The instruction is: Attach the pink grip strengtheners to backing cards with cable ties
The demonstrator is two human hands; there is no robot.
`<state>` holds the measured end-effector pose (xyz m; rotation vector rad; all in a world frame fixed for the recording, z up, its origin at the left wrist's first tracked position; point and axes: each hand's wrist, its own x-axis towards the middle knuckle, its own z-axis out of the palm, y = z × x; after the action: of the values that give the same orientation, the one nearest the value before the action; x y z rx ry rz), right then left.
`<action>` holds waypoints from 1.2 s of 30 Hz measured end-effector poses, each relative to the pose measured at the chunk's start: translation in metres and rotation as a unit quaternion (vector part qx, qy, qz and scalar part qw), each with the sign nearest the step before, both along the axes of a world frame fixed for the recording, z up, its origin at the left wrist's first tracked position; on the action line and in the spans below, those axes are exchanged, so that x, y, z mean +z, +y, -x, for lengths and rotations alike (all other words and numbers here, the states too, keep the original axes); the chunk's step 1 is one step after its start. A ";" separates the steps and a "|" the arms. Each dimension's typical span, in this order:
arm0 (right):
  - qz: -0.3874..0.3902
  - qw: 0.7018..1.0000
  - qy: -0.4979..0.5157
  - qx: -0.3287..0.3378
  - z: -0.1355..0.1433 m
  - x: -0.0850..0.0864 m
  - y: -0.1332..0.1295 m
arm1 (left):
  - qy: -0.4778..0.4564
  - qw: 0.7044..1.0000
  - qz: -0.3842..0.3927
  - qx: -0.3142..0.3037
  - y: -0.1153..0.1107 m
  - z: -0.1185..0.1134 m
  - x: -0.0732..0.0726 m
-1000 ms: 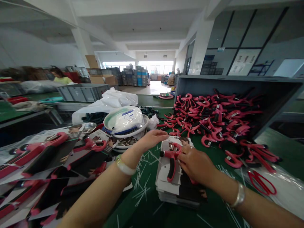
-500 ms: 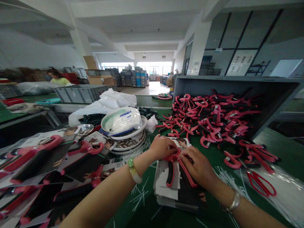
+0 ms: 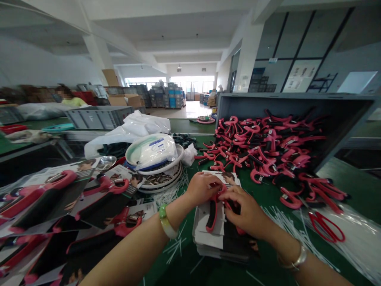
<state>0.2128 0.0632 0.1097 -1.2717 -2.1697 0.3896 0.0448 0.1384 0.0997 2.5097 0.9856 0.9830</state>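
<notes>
A pair of pink pliers with black grips [image 3: 212, 218] lies on a stack of printed cards [image 3: 208, 240], handles spread toward me. My left hand [image 3: 203, 186], with a green-and-white bangle at the wrist, is closed on the pliers' head, its fingertips partly hidden. From the other side my right hand [image 3: 246, 209] bends its fingers around the head and right handle, thumb and forefinger close together. Its palm covers most of that handle. Whether the right fingers also pinch something small, I cannot make out. At the left, carded pliers [image 3: 44, 198] lie in an overlapping pile.
A grey crate [image 3: 297, 96] on its side spills many pink pliers [image 3: 268, 143] onto the green table. White plastic ties [image 3: 293, 228], red-handled scissors [image 3: 326, 227] and clear bags lie at right. Stacked bowls [image 3: 157, 153] with metal springs stand left of centre. A person [image 3: 73, 99] sits beyond.
My right hand has shifted slightly up and left, its fingers now curled over the pliers' head and hiding more of the right handle. My left hand stays at the head.
</notes>
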 end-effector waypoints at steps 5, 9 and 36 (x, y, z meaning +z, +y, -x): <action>-0.024 1.000 0.000 0.012 -0.001 0.000 0.005 | 0.006 1.000 0.006 -0.009 -0.001 0.000 0.000; -0.028 0.996 0.078 -0.021 -0.002 -0.010 0.009 | 0.094 0.993 -0.078 -0.004 -0.005 0.003 0.003; 0.246 0.951 0.186 -0.013 -0.005 0.005 0.030 | 0.009 0.993 0.022 -0.117 -0.012 0.011 0.006</action>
<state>0.2179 0.0931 0.1143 -1.3429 -1.7860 1.1194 0.0334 0.1269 0.1059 2.5294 0.6887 0.8604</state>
